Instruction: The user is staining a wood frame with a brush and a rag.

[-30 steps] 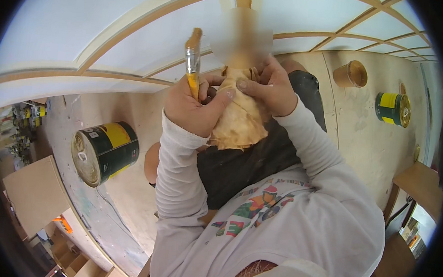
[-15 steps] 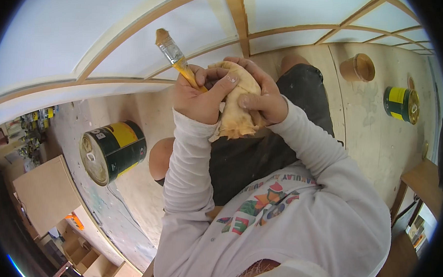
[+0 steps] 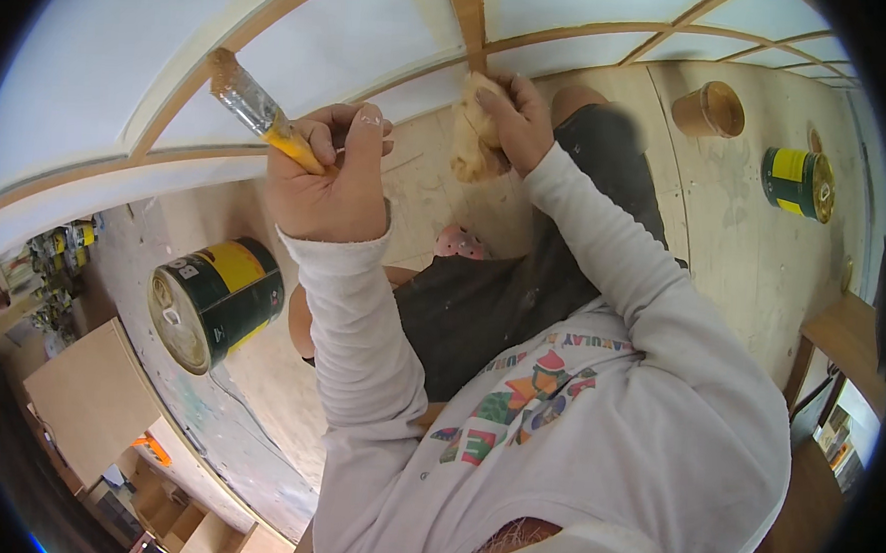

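My left hand (image 3: 333, 171) grips a flat paintbrush (image 3: 257, 104) by its yellow handle. Its metal ferrule and brown-stained bristles point up and left, in front of the wood-framed white panel (image 3: 335, 46). In my right hand (image 3: 523, 126) is a crumpled, pale yellow rag (image 3: 476, 128), pinched between thumb and fingers. The rag's top reaches close to the upright wooden bar (image 3: 466, 22) of the panel; whether it touches the wood I cannot tell. The two hands are apart.
A dark green and yellow can (image 3: 216, 305) stands at the left, and a similar can (image 3: 799, 183) at the far right. Near that one is a brown tub (image 3: 709, 110). Cardboard boxes (image 3: 170, 513) lie at the lower left. A pink perforated shoe (image 3: 460, 242) shows beside my leg.
My hands have separated. The left has moved left with the paintbrush; the right has lifted the rag toward the panel's wooden frame, and the left hand no longer touches the rag.
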The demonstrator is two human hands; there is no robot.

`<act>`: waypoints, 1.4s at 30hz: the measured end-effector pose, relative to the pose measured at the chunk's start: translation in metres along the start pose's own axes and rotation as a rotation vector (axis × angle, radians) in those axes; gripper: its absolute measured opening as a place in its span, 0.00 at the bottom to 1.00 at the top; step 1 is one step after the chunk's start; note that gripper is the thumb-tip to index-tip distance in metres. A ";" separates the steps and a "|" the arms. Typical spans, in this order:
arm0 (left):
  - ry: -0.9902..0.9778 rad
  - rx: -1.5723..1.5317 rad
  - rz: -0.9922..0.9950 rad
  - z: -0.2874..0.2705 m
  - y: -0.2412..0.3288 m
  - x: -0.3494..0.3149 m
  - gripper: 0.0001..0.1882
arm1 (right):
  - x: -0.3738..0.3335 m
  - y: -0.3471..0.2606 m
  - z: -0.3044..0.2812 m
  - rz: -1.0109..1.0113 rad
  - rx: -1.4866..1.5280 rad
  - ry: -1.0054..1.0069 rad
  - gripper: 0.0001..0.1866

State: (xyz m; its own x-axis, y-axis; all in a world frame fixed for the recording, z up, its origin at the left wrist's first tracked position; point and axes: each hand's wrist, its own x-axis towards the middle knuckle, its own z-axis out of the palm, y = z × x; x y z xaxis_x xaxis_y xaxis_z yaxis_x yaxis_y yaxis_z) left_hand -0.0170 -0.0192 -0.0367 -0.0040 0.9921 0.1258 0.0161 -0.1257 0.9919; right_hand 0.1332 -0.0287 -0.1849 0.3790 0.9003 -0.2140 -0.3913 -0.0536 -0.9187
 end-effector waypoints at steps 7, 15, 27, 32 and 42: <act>-0.023 0.020 0.015 -0.002 0.008 -0.006 0.15 | 0.037 -0.063 0.031 -1.185 -0.621 0.274 0.13; -0.015 0.057 0.040 -0.009 0.012 -0.009 0.15 | 0.034 -0.070 0.037 -1.319 -0.855 0.328 0.17; -0.022 -0.009 0.050 -0.006 0.011 -0.007 0.16 | 0.010 -0.066 0.031 -1.267 -0.854 0.108 0.17; -0.027 0.038 0.034 -0.005 0.010 0.000 0.16 | 0.004 0.007 -0.029 -0.323 -0.612 0.160 0.19; 0.060 0.059 0.186 -0.014 0.015 -0.008 0.16 | 0.113 -0.033 -0.207 -0.347 -0.224 0.882 0.17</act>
State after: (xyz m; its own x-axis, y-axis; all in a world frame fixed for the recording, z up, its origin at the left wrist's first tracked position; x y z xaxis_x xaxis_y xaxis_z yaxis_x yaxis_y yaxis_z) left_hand -0.0303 -0.0295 -0.0229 -0.0549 0.9496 0.3088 0.0808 -0.3040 0.9492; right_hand 0.3624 -0.0151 -0.2477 0.9710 0.2391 -0.0080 -0.0059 -0.0094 -0.9999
